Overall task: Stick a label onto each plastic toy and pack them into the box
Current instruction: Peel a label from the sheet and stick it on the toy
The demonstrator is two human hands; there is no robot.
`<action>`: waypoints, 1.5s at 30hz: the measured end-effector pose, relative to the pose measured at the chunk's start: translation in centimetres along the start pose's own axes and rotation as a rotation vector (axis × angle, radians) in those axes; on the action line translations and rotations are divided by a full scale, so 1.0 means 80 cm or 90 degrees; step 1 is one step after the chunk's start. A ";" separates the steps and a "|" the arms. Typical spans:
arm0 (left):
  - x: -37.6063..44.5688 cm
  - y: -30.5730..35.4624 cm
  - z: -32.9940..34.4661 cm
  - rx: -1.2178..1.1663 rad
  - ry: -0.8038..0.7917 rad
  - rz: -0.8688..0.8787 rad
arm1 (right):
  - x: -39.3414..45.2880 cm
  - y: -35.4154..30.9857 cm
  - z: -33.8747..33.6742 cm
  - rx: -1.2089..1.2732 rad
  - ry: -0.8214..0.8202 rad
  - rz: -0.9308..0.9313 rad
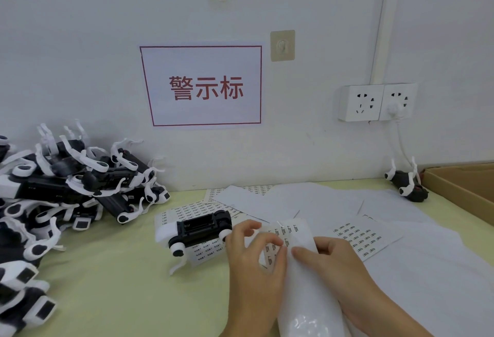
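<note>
A black-and-white plastic toy (pixel 196 231) lies upside down on a label sheet (pixel 187 209) in front of me. Between my hands I hold a curled white label sheet (pixel 299 232). My left hand (pixel 254 259) pinches at the labels on it with thumb and fingers. My right hand (pixel 339 267) grips the sheet from the right side. A big pile of the same toys (pixel 66 189) fills the left of the table. One more toy (pixel 407 184) stands at the back right beside the cardboard box (pixel 465 184).
More label sheets (pixel 363 238) and blank backing papers (pixel 307 200) are spread over the yellow-green table (pixel 120 283). A wall with a red-framed sign (pixel 203 85) and power sockets (pixel 377 101) with a plugged cable rises right behind the table.
</note>
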State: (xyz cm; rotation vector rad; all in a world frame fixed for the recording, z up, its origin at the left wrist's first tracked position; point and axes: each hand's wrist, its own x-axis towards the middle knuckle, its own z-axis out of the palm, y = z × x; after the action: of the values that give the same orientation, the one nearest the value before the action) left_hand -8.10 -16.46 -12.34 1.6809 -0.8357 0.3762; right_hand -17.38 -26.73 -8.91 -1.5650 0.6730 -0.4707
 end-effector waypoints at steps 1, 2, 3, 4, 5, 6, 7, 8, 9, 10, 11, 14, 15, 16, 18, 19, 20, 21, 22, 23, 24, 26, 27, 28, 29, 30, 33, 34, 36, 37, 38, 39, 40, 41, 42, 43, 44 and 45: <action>-0.001 -0.001 0.002 0.023 0.001 0.046 | 0.000 0.000 0.001 -0.008 0.001 -0.009; -0.002 -0.002 0.002 0.033 -0.003 0.074 | 0.000 0.000 0.002 -0.016 0.001 -0.019; -0.002 -0.002 0.003 0.032 -0.008 0.085 | -0.001 0.000 0.003 -0.025 0.000 -0.031; -0.001 -0.002 0.002 0.027 -0.011 0.087 | -0.001 -0.001 0.003 -0.031 0.000 -0.043; -0.001 -0.002 0.002 0.022 -0.011 0.084 | -0.001 -0.001 0.003 -0.037 0.001 -0.053; 0.000 -0.002 0.002 0.017 -0.011 0.078 | -0.001 -0.001 0.003 -0.044 0.004 -0.063; 0.000 -0.002 0.002 0.012 -0.013 0.071 | 0.000 -0.001 0.003 -0.050 0.004 -0.072; 0.000 -0.003 0.002 0.006 -0.018 0.065 | 0.001 0.000 0.003 -0.054 0.002 -0.080; 0.000 -0.003 0.002 0.001 -0.023 0.060 | 0.001 0.002 0.003 -0.055 0.002 -0.088; -0.001 -0.004 0.003 -0.002 -0.029 0.056 | 0.002 0.003 0.004 -0.056 0.005 -0.095; -0.001 -0.004 0.002 -0.006 -0.036 0.053 | 0.003 0.005 0.004 -0.061 0.010 -0.100; 0.002 -0.003 0.002 -0.038 -0.054 0.017 | 0.005 0.008 0.005 -0.083 0.022 -0.113; 0.003 -0.004 0.001 -0.051 -0.059 0.002 | 0.006 0.008 0.006 -0.093 0.025 -0.117; 0.003 -0.004 0.001 -0.060 -0.063 -0.011 | 0.007 0.009 0.007 -0.104 0.027 -0.122; 0.004 -0.004 0.000 -0.068 -0.066 -0.026 | 0.007 0.009 0.007 -0.124 0.024 -0.129; 0.004 -0.004 0.000 -0.071 -0.067 -0.029 | 0.007 0.009 0.006 -0.131 0.020 -0.132; 0.004 -0.003 0.000 -0.074 -0.069 -0.033 | 0.007 0.009 0.006 -0.137 0.016 -0.134; 0.004 -0.004 0.000 -0.078 -0.071 -0.036 | 0.007 0.009 0.006 -0.142 0.014 -0.137; 0.004 -0.004 0.001 -0.081 -0.073 -0.038 | 0.007 0.009 0.005 -0.148 0.016 -0.141; 0.003 -0.004 0.001 -0.083 -0.073 -0.040 | 0.007 0.009 0.005 -0.155 0.018 -0.146; 0.004 -0.004 0.001 -0.084 -0.072 -0.040 | 0.007 0.009 0.005 -0.163 0.020 -0.151; 0.004 -0.005 0.002 -0.081 -0.070 -0.031 | 0.006 0.009 0.006 -0.169 0.023 -0.159; 0.004 -0.006 0.002 -0.078 -0.068 -0.023 | 0.006 0.008 0.006 -0.167 0.024 -0.160; 0.004 -0.006 0.002 -0.076 -0.066 -0.016 | 0.006 0.008 0.006 -0.165 0.025 -0.161; 0.004 -0.006 0.002 -0.075 -0.064 -0.009 | 0.006 0.008 0.006 -0.164 0.026 -0.161; 0.003 -0.006 0.003 -0.073 -0.061 -0.004 | 0.005 0.007 0.006 -0.164 0.026 -0.161; 0.003 -0.007 0.004 -0.069 -0.051 -0.004 | 0.004 0.007 0.005 -0.163 0.021 -0.161; 0.003 -0.007 0.004 -0.067 -0.048 -0.003 | 0.004 0.006 0.006 -0.162 0.019 -0.160; 0.003 -0.007 0.004 -0.065 -0.043 -0.004 | 0.003 0.005 0.006 -0.157 0.015 -0.155; 0.003 -0.007 0.003 -0.066 -0.041 -0.008 | 0.003 0.005 0.006 -0.155 0.013 -0.150; 0.003 -0.006 0.003 -0.069 -0.040 -0.013 | 0.003 0.004 0.005 -0.153 0.011 -0.144; 0.003 -0.005 0.003 -0.072 -0.041 -0.021 | 0.003 0.004 0.005 -0.152 0.009 -0.137; 0.004 -0.004 0.003 -0.077 -0.042 -0.031 | 0.003 0.004 0.005 -0.153 0.010 -0.131; 0.004 -0.003 0.003 -0.085 -0.045 -0.044 | 0.003 0.004 0.006 -0.153 0.011 -0.126; 0.005 -0.002 0.002 -0.093 -0.049 -0.056 | 0.003 0.004 0.006 -0.152 0.008 -0.120; 0.005 -0.001 0.001 -0.098 -0.050 -0.067 | 0.002 0.003 0.007 -0.145 0.002 -0.112; 0.005 0.000 0.000 -0.098 -0.051 -0.074 | 0.001 0.003 0.007 -0.133 -0.006 -0.103; 0.005 0.001 0.000 -0.093 -0.050 -0.081 | 0.000 0.003 0.006 -0.117 -0.010 -0.094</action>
State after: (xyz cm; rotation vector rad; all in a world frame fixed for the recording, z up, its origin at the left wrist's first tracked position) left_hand -7.90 -16.56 -12.04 1.6116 -0.7891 0.1593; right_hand -17.05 -26.37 -9.19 -1.7985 0.6035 -0.5168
